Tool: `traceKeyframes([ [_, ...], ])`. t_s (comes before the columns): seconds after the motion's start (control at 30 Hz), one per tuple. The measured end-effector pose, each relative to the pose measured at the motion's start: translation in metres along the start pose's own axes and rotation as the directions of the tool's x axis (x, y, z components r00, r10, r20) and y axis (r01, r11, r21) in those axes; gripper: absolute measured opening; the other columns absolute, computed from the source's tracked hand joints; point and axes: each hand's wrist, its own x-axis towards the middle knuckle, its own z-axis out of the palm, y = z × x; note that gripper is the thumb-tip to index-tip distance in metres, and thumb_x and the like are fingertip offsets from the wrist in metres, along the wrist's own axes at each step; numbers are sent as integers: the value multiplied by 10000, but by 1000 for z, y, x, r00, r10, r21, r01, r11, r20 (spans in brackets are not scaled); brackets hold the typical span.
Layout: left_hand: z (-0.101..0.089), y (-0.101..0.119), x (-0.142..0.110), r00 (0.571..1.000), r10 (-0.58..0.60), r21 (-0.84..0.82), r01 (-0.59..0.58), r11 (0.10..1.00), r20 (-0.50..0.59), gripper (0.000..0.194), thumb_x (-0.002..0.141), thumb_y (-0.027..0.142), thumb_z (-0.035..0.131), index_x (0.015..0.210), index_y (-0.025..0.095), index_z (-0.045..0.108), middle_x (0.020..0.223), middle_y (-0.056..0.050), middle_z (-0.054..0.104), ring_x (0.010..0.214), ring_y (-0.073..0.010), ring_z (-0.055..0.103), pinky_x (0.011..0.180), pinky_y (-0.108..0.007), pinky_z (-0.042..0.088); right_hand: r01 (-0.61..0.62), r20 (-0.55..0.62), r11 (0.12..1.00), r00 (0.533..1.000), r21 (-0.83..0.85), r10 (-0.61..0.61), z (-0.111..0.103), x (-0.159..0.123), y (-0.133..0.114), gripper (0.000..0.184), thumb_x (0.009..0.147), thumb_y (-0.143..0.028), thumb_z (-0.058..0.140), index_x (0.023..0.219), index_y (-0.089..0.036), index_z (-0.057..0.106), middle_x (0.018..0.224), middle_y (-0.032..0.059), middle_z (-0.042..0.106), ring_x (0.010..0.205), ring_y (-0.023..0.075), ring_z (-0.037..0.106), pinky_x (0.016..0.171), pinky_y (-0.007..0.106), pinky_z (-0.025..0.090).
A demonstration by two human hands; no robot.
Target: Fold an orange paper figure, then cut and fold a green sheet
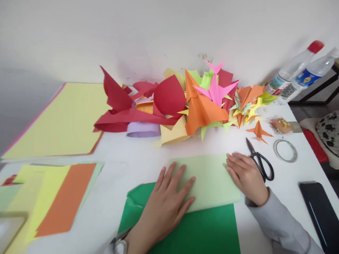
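A folded pale green sheet (209,178) lies on the white table, partly over a dark green sheet (201,229). My left hand (165,204) rests flat on the pale sheet's left part, fingers stretched out and slightly apart. My right hand (246,176) lies at the sheet's right edge, its fingertips pressing the paper's upper right corner. Neither hand holds anything. Black scissors (259,160) lie just right of my right hand.
A heap of folded coloured paper shapes (185,102) lines the wall. Yellow sheets (63,120) and an orange and yellow stack (58,197) lie left. A tape ring (285,150), two bottles (299,72), a wrapped snack (280,125) and a phone (320,211) sit right.
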Motion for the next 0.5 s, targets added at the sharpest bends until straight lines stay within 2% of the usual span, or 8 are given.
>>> traceKeyframes([
  [0.13,2,-4,3,997,74,-79,-72,994,25,370,919,313,513,1237,148,607,1480,-185,396,1404,-362,293,1066,-534,392,10,9,1000,1000,-27,-10,1,0,1,224,939,-241,531,1014,-150,721,1112,60,731,1037,265,624,852,421,478],
  [0.2,1,-8,8,995,87,-126,-82,989,37,334,940,295,481,1188,135,637,1475,-170,412,1400,-331,309,1069,-492,410,15,22,999,1000,-43,-14,1,1,2,234,945,-249,518,1017,-155,720,1109,56,732,1038,263,625,843,413,476],
  [0.33,-3,-19,24,990,136,-220,-127,967,29,293,956,278,457,1013,167,722,1309,-128,579,1263,-276,465,994,-433,484,20,63,997,998,-69,-16,0,1,4,236,945,-263,514,1009,-161,717,1114,57,730,1060,255,619,836,400,473],
  [0.5,2,-30,36,983,177,-248,-181,952,-38,275,937,297,508,871,192,753,1102,-119,661,1004,-230,576,837,-395,533,37,133,994,991,-105,-23,-1,0,6,282,930,-353,537,1055,-160,699,1165,72,709,1093,262,605,856,401,464],
])
